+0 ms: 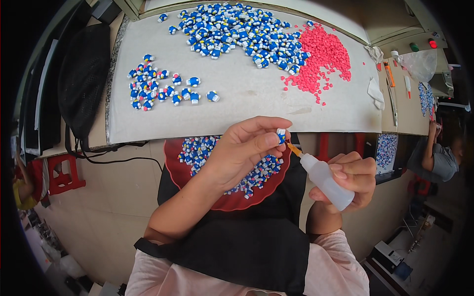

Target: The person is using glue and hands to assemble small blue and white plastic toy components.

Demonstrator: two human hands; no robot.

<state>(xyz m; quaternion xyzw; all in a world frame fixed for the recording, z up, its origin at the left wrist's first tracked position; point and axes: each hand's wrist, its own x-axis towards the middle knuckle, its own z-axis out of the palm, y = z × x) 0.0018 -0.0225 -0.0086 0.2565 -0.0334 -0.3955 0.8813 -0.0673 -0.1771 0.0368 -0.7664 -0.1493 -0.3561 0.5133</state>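
Observation:
Between the thumb and fingers of my left hand (247, 145) is a small blue and white figurine (281, 135). My right hand (353, 180) is wrapped round a translucent white squeeze bottle (326, 182). The bottle's orange-yellow nozzle (295, 149) points up and left, its tip close beside the figurine; I cannot tell whether they touch. Below both hands a red scalloped bowl (170, 170) rests on my lap, with many blue and white figurines with pink bits in it. My left forearm crosses over the bowl and hides part of it.
A large heap of blue and white figurines (232, 32) lies on the white-covered table (242, 106), beside a heap of small pink pieces (326, 54). A smaller figurine group (153, 86) lies left. A crumpled tissue (375, 93) lies at the right. Another person (439, 158) sits far right.

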